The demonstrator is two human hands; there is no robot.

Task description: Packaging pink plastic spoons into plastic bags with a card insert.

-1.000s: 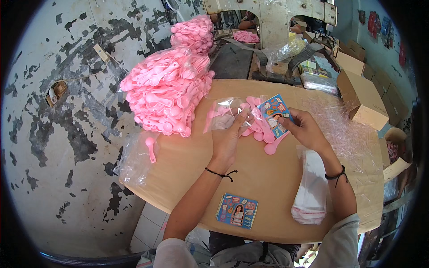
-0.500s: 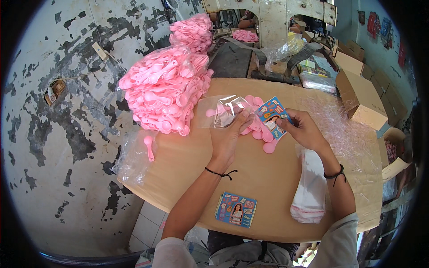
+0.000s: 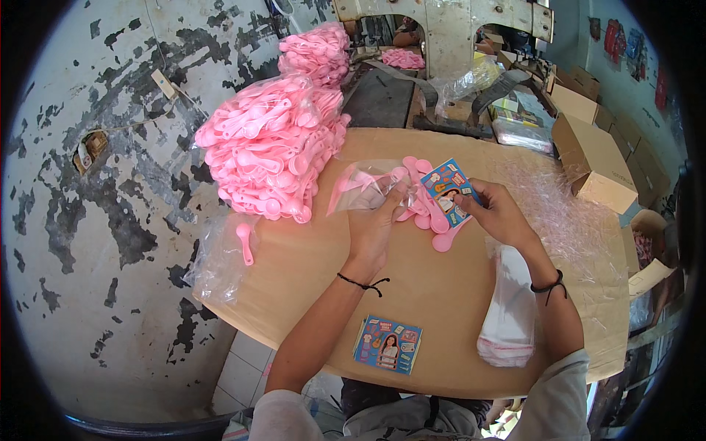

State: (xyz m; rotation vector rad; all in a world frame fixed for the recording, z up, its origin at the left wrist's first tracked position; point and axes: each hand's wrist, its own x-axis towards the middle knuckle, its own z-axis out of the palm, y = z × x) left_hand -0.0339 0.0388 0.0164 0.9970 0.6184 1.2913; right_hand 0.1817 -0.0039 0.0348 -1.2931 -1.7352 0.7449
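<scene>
The left hand (image 3: 373, 228) holds a clear bag (image 3: 353, 194); the right hand (image 3: 503, 213) holds a blue card (image 3: 446, 189). This looks like bagging, and the next move likely needs the bag open.

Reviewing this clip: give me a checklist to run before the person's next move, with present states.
1. Left hand grips the clear plastic bag: ok.
2. Right hand holds the blue printed paper card: ok.
3. Bag's mouth open: cannot tell.
4. Pink plastic spoons near both hands: ok.
5. Stack of blue printed cards squared up: not ok, edges slightly uneven.
6. Flat clear plastic sleeves on the table, beside the right forearm: ok.
</scene>
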